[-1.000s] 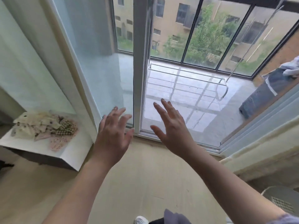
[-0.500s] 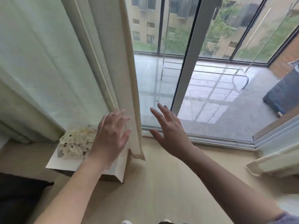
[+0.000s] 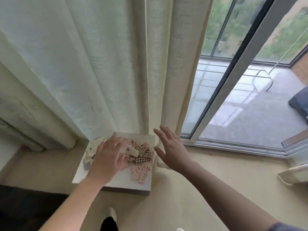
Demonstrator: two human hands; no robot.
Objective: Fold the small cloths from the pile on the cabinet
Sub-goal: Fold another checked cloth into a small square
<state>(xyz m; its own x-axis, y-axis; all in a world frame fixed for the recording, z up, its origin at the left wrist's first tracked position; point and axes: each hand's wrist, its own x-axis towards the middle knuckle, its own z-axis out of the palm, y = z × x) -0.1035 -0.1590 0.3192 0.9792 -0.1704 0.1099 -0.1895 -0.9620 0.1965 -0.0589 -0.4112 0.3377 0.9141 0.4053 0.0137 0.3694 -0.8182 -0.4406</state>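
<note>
- Over the left half of the pile of cloths point(image 3: 136, 155), the left hand point(image 3: 108, 160) lies palm down with its fingers straight and slightly spread. It grips nothing, and I cannot tell whether the palm presses the fabric or hovers just above it.
- Just beside the cabinet's right edge, the right hand point(image 3: 173, 151) is held out flat, with fingers straight and fanned and the thumb apart. It holds nothing and is clear of the pile, in front of the curtain's hem.
- Both forearms are bare and reach in from the bottom of the view; a bluish sleeve point(image 3: 286, 227) shows at the lower right corner.
- The pile sits on the far part of the cabinet point(image 3: 116, 181), a low white piece with a flat top.
- A cream cloth point(image 3: 90, 150) with dark spots lies at the left, partly under the left hand.
- A brown-and-cream checked cloth point(image 3: 145, 155) lies at the right, and a pink speckled cloth point(image 3: 140, 171) reaches toward the near right corner.
- All three are crumpled and overlap one another.
- A pale curtain point(image 3: 100, 64) hangs behind the cabinet, its folds meeting the back edge.
- Right of the curtain, a sliding glass door point(image 3: 233, 80) with a grey frame looks onto a balcony point(image 3: 250, 124), where a metal rack point(image 3: 260, 75) stands.
- The room's floor point(image 3: 183, 197) is beige, with a dark mat point(image 3: 25, 207) at the lower left.
- A white shoe toe point(image 3: 112, 213) shows at the bottom edge.
</note>
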